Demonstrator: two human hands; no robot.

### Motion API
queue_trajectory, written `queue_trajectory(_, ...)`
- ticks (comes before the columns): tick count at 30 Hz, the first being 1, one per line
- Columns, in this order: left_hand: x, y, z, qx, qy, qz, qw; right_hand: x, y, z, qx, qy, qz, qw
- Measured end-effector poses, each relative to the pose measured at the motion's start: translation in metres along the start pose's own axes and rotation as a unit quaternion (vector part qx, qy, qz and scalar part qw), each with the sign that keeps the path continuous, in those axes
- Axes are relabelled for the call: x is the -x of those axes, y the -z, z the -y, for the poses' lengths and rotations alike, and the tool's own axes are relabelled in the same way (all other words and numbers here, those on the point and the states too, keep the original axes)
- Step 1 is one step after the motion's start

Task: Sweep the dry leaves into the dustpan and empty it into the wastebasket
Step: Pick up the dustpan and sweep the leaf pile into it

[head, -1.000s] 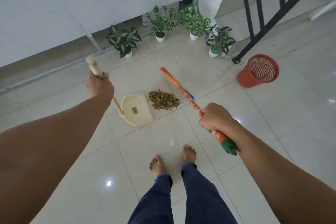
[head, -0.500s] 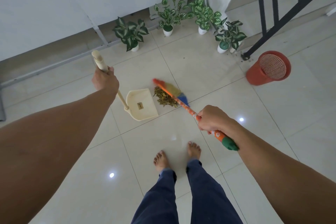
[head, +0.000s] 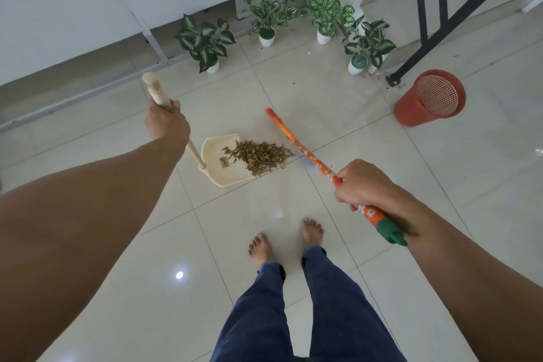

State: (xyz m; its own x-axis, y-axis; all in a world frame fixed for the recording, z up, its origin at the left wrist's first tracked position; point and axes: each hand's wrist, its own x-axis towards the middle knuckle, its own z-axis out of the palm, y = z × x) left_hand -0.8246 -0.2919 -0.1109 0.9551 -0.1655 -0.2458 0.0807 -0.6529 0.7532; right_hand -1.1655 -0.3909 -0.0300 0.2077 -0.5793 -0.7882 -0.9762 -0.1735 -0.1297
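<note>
A cream dustpan [head: 214, 173] rests on the tiled floor ahead of my feet. My left hand [head: 166, 122] grips its long cream handle [head: 155, 91]. A pile of dry leaves [head: 258, 156] lies half on the pan's mouth and half on the floor to its right. My right hand [head: 363, 184] holds the orange flowered broom [head: 296, 145], whose head rests on the floor just right of the leaves. The red mesh wastebasket [head: 430, 97] stands farther right, beside the railing foot.
Several potted plants, such as one [head: 207, 40] at the left and one [head: 365, 45] at the right, line the wall behind the leaves. A black stair railing [head: 440, 9] rises at the upper right. My bare feet [head: 286, 239] stand just behind the dustpan.
The broom swept left across the leaf pile, pushing part of it onto the dustpan, then drew back to the pile's right side. The left hand kept the dustpan steady.
</note>
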Motion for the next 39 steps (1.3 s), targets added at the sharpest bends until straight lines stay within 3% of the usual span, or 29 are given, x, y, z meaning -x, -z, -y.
queue_trajectory(5,0.005,0.002,0.007,0.006,0.003,-0.001,1.0,-0.008,-0.027,0.013,-0.224,-0.039,0.054,0.972)
queue_trajectory(8,0.006,0.004,0.01,0.008,0.003,0.0,1.0,-0.003,-0.043,0.025,-0.282,-0.014,0.076,0.956)
queue_trajectory(17,0.006,0.011,0.018,-0.001,-0.003,-0.001,1.0,0.028,-0.017,0.022,-0.173,0.093,0.084,0.977)
queue_trajectory(25,0.005,0.018,0.028,0.006,-0.002,-0.002,1.0,0.023,-0.023,0.036,-0.024,0.078,0.015,0.997)
queue_trajectory(32,0.006,0.021,0.031,0.0,-0.009,0.002,1.0,0.016,-0.048,0.043,-0.122,0.084,0.104,0.984)
queue_trajectory(39,0.002,0.022,0.032,0.006,-0.004,0.004,1.0,0.024,-0.024,0.032,-0.085,0.097,0.053,0.99)
